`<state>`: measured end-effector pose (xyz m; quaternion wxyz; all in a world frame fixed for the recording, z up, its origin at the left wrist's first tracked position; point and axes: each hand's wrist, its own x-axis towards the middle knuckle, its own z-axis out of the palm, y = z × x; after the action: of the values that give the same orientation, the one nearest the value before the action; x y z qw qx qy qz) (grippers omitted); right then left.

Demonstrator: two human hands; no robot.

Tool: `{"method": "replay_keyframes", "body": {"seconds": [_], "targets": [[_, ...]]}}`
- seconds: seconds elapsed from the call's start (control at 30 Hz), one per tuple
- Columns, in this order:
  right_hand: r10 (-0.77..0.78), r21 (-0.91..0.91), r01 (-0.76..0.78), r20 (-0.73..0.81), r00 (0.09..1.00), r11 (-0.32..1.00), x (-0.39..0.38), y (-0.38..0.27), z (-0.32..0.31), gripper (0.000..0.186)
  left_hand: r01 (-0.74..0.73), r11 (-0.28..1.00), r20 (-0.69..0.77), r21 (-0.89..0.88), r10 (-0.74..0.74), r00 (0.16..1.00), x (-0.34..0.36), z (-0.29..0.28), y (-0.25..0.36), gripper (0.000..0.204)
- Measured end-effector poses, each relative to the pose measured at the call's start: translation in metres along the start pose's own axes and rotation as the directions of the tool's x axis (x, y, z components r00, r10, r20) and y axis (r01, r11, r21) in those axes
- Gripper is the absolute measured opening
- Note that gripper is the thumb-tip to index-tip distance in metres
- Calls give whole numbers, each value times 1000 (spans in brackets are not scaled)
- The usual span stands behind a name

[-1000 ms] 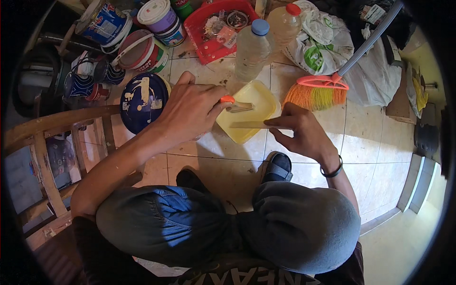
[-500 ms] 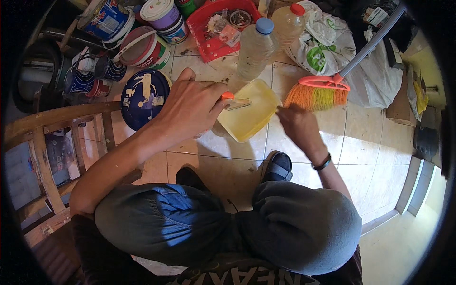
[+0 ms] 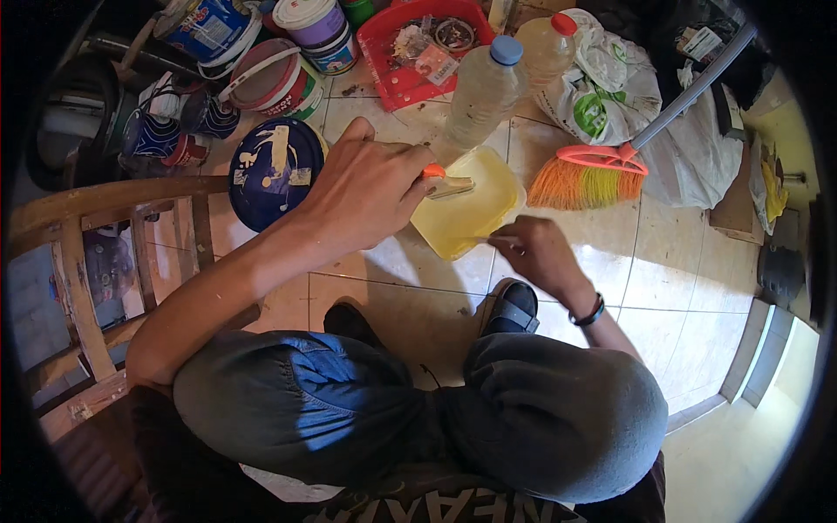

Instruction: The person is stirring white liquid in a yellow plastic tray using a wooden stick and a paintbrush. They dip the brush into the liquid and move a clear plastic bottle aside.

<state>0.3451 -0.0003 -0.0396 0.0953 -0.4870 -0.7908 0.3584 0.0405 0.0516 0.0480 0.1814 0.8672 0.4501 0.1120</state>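
My left hand [image 3: 370, 185] is closed around a paintbrush [image 3: 451, 186] with an orange end and a flat tan part, held over a shallow yellow tub [image 3: 493, 213]. Pale yellow stuff coats the inside of the tub. At the tub's near right edge, my right hand [image 3: 536, 253] has thumb and fingers pinched together. A thin pale piece seems to stick out of that pinch over the rim, too small to name. Beside my left wrist is a dark blue lidded bucket [image 3: 261, 187] smeared with cream paint. A blue-capped plastic bottle [image 3: 484, 96] stands just behind the tub.
A red dustpan [image 3: 392, 78] with scraps lies at the back, near a red-capped bottle [image 3: 545, 61]. An orange and yellow broom [image 3: 586, 179] and white plastic bags [image 3: 602, 78] are on the right. Paint pails [image 3: 270, 83] and a wooden chair [image 3: 83, 296] stand left.
My right hand has slid down and nearer along the tub's right side. My left hand and the brush remain over the tub, while the whole view has shifted slightly.
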Motion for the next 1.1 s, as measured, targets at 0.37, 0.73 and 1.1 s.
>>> {"method": "replay_keyframes", "body": {"seconds": [0.37,0.73,1.1], "targets": [[-63,-361,-6,-177,982,933,26,11,-41,18,-26,999,-54,38,28,998,-1,3,-3,24],[-31,-219,8,-101,994,976,-9,-25,15,22,2,999,-15,54,-2,1000,1,2,0,22],[10,8,-8,-234,972,1000,0,8,-7,17,5,998,-9,62,-5,1000,1,5,-2,23]]}}
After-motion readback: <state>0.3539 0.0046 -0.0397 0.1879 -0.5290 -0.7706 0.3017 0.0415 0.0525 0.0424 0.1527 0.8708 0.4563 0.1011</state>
